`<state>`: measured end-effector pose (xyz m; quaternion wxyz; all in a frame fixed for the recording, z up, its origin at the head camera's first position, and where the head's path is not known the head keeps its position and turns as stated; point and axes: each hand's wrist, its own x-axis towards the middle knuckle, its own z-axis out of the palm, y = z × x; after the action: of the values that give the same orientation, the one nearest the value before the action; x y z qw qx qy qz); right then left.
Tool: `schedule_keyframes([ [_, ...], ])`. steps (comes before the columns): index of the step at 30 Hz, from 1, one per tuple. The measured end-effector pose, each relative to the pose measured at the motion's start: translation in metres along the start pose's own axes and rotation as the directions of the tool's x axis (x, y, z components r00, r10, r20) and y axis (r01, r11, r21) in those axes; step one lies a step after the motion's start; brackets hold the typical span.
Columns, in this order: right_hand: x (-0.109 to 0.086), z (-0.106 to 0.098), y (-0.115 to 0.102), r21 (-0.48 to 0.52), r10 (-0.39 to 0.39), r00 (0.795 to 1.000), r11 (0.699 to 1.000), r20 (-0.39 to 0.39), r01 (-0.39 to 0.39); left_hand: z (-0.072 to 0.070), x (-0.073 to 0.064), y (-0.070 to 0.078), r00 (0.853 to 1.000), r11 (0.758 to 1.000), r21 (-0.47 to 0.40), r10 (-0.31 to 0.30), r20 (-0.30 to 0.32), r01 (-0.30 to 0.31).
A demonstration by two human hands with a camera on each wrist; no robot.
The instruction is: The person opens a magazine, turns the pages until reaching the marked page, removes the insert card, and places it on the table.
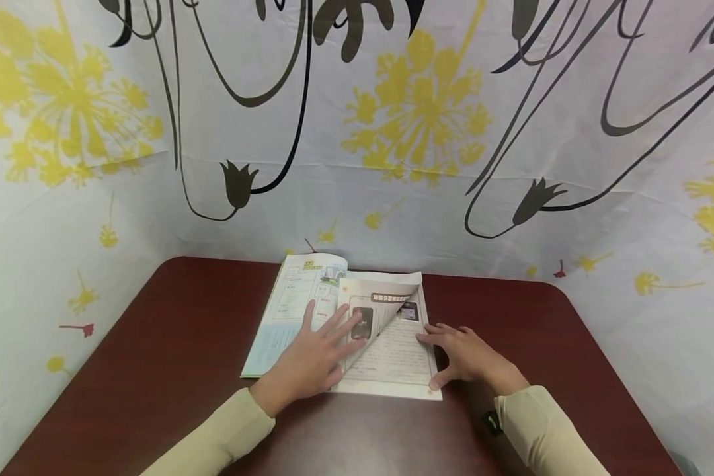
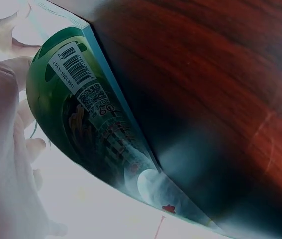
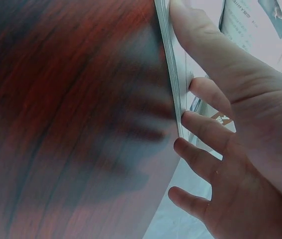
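An open magazine [image 1: 274, 330] lies on the table, its left side bowed up. One leaf [image 1: 387, 289] is partly turned over, curling diagonally across the right-hand page [image 1: 398, 363]. My left hand [image 1: 306, 362] rests with spread fingers over the middle of the magazine, on the turning leaf. On the right, my right hand [image 1: 469, 354] touches the magazine's outer edge with thumb and fingertips apart. The left wrist view shows the green back cover [image 2: 56, 107] with a barcode, raised off the table. In the right wrist view, the fingers [image 3: 200, 157] lie along the page stack [image 3: 169, 59].
The dark red wooden table [image 1: 137, 370] has rounded far corners. White cloth [image 1: 309, 132] with yellow and grey plant prints hangs behind it and at both sides. A small dark object [image 1: 492, 423] is at the right cuff.
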<state>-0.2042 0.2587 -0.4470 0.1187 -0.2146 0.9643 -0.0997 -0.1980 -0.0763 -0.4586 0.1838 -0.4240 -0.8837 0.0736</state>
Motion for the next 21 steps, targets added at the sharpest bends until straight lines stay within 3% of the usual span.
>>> schedule_keyframes([
  [7, -0.0001, 0.0012, -0.0007, -0.008, 0.007, 1.000, 1.000, 0.007, -0.007, -0.0017, -0.0015, 0.0011, 0.999, 1.000, -0.014, -0.009, -0.038, 0.009],
  [12, -0.0002, 0.0017, -0.0010, -0.008, 0.023, 1.000, 1.000, 0.005, -0.023, -0.0034, 0.0002, 0.0014, 0.998, 0.999, 0.024, -0.020, -0.062, 0.022],
  [21, -0.0001, 0.0020, 0.0001, 0.002, 0.015, 1.000, 1.000, -0.007, -0.015, -0.0092, 0.0033, 0.0006, 0.998, 0.996, 0.079, -0.048, -0.044, 0.051],
])
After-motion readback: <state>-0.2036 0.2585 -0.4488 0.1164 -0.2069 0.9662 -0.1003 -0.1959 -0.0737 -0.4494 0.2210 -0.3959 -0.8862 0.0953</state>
